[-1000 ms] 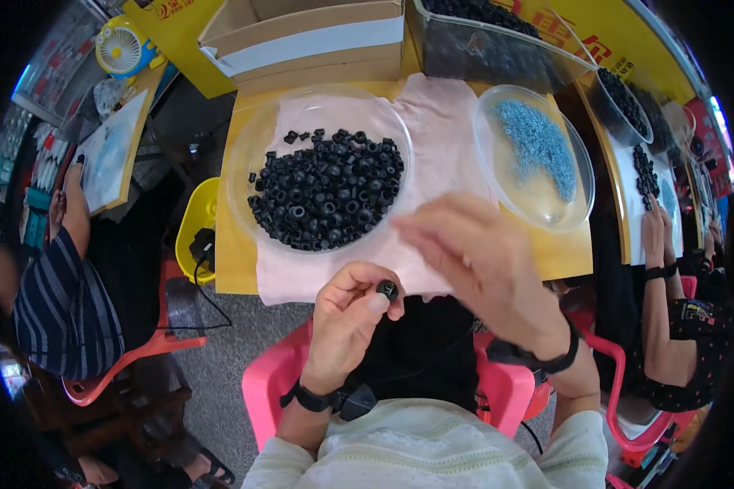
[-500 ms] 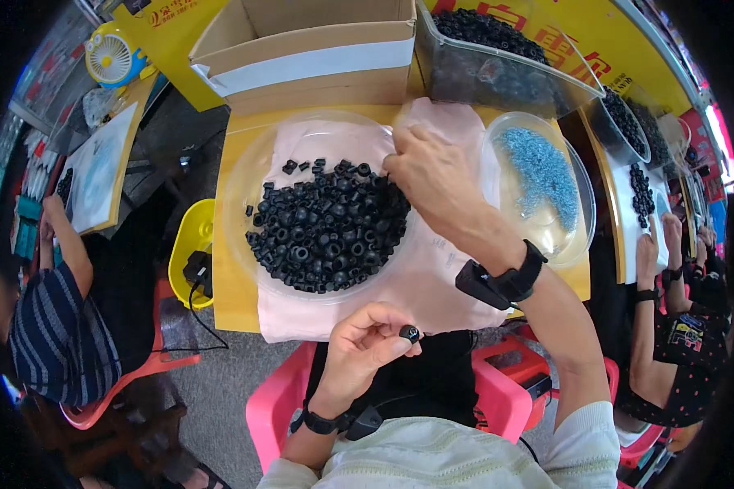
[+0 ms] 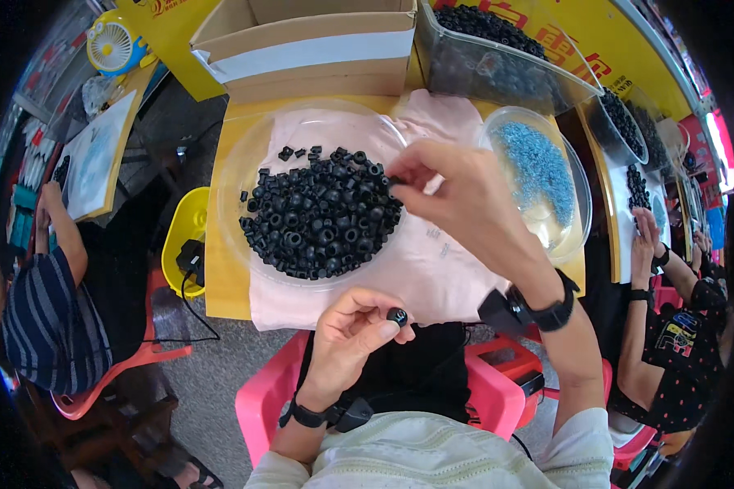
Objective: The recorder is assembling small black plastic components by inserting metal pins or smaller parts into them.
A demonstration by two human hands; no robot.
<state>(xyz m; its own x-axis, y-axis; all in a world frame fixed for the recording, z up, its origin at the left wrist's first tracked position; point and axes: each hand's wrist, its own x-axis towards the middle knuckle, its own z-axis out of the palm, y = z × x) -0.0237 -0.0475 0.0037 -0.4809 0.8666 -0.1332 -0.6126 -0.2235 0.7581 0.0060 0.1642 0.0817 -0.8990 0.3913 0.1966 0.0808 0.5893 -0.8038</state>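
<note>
My left hand (image 3: pixel 352 336), near the table's front edge, pinches a small round black plastic cap (image 3: pixel 397 316) between thumb and fingers, its end with a pale fleck inside turned up. At the right side of the round clear tray (image 3: pixel 230 236), my right hand (image 3: pixel 465 191) has thumb and forefinger closed on a small black plastic piece (image 3: pixel 395 182); its exact form is partly hidden by the fingers. A heap of black plastic caps (image 3: pixel 322 216) fills much of that tray, with a few lying apart at its far side.
A pink cloth (image 3: pixel 448 281) lies under the tray. On the right stands a round clear dish (image 3: pixel 583 232) of tiny blue pieces (image 3: pixel 538 167). Behind are a cardboard box (image 3: pixel 310 69) and a clear bin (image 3: pixel 497 77) of black parts. Co-workers sit on both sides.
My right hand has turned and opened out from the heap's edge, a black piece now showing at its fingertips. My left hand keeps its cap, shifted slightly left and up with the view.
</note>
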